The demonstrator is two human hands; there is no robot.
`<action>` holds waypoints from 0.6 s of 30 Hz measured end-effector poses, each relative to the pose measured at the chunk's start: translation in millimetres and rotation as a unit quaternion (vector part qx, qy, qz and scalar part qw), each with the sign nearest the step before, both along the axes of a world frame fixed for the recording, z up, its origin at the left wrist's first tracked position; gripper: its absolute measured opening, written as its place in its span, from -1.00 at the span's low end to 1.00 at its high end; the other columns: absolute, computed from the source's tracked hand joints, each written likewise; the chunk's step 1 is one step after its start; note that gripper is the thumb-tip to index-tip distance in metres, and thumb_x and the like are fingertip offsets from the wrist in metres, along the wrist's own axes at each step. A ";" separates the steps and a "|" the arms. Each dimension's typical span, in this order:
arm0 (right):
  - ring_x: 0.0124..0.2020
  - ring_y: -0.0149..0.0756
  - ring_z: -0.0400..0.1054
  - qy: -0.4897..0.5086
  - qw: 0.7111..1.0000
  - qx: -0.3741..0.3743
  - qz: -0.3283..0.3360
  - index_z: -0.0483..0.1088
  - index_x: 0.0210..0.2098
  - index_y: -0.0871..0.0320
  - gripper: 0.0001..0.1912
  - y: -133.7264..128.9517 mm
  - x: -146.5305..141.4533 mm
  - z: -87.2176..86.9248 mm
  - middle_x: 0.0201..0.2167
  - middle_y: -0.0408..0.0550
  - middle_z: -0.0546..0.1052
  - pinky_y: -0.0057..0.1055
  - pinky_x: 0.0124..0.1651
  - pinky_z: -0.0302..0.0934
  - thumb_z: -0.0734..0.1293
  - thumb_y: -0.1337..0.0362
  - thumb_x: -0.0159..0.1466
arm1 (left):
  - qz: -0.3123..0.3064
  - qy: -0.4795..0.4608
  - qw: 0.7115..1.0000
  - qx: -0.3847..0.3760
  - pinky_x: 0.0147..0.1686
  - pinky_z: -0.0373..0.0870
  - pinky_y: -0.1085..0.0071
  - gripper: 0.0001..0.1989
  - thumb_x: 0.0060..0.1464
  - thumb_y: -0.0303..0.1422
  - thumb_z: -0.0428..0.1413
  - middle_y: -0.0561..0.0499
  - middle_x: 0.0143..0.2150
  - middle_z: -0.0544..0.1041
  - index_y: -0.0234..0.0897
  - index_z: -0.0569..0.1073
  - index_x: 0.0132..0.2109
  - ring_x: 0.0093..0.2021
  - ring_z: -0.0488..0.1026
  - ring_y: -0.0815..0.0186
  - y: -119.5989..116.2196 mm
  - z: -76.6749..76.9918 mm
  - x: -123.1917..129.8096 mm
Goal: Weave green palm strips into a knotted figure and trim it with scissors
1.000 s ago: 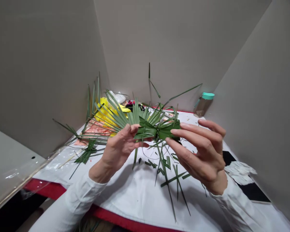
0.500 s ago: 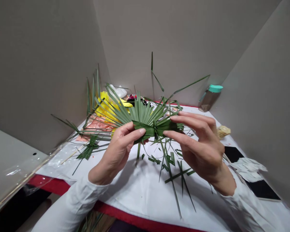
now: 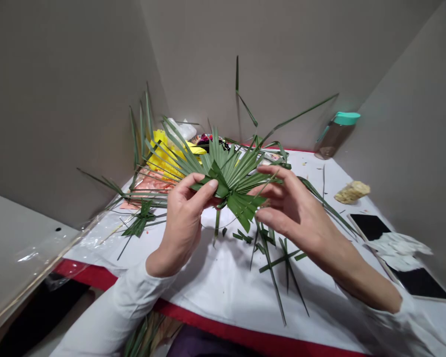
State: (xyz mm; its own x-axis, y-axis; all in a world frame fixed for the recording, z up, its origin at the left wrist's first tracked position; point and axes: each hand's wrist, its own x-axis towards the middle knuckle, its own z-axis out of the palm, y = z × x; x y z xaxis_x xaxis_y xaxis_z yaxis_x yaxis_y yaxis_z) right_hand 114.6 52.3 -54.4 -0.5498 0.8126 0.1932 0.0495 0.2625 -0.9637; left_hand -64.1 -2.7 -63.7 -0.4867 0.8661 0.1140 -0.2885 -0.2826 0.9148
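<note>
My left hand (image 3: 188, 218) pinches a folded green palm-leaf bow (image 3: 241, 206) between thumb and fingers at its left side. The bow tilts, its fanned right end pointing down and to the right. Close to that right end is my right hand (image 3: 286, 208), fingers apart and curved, holding nothing that I can make out. A thin strip crosses by its fingers. Behind the bow spreads a large fan palm leaf (image 3: 221, 161), its stalk (image 3: 217, 223) showing below. To the left lies a similar knotted leaf piece (image 3: 143, 218) on the white cloth.
Cut leaf strips (image 3: 282, 263) lie on the white tablecloth (image 3: 223, 307). On the right are a yellowish lump (image 3: 352, 192), a dark-screened tablet (image 3: 419, 282) with crumpled tissue (image 3: 399, 250), and a teal-lidded bottle (image 3: 336, 136). Yellow material (image 3: 163, 158) and pinkish packets (image 3: 148, 186) lie at back left.
The bow has tilted from level, its right end turning down. My right hand has come off it and its fingers have moved slightly away. The view has shifted a little.
</note>
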 end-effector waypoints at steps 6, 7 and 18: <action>-0.24 -0.23 0.51 0.057 0.998 -0.036 0.011 0.10 0.23 -0.05 -0.34 -13.8 -3.6 6.2 -0.16 -0.09 0.52 -0.20 -0.09 0.41 0.44 0.24 0.23 | -0.036 -0.016 0.999 0.013 -0.35 0.45 0.54 -0.90 0.03 -0.42 0.31 0.12 -0.41 0.50 -0.26 0.53 -0.39 -0.40 0.45 0.43 -6.7 3.5 6.2; -0.23 -0.23 0.52 0.070 0.997 -0.031 0.013 0.11 0.21 -0.04 -0.39 -14.4 -2.5 8.1 -0.16 -0.09 0.54 -0.20 -0.08 0.43 0.41 0.26 0.26 | -0.050 -0.020 0.998 0.011 -0.34 0.46 0.53 -0.92 0.04 -0.42 0.30 0.11 -0.40 0.50 -0.26 0.54 -0.38 -0.40 0.45 0.42 -7.7 4.2 6.7; -0.35 -0.32 0.47 0.054 0.998 0.030 0.012 0.22 0.17 0.02 -0.55 -1.6 7.1 9.4 -0.26 -0.14 0.50 -0.29 -0.21 0.43 0.36 0.30 0.32 | -0.111 0.062 0.992 -0.013 -0.27 0.41 0.45 -0.79 0.08 -0.42 0.31 0.05 -0.23 0.52 -0.27 0.51 -0.13 -0.29 0.44 0.37 -5.6 -4.8 12.1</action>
State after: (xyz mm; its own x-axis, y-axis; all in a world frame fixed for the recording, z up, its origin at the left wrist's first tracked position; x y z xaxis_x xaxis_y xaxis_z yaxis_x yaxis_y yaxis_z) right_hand 121.7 50.8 -45.0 -0.5418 0.7854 0.2994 -0.0606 0.3189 -0.9459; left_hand -52.1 -8.3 -68.5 -0.2669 0.9538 0.1380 -0.2257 -0.2011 0.9532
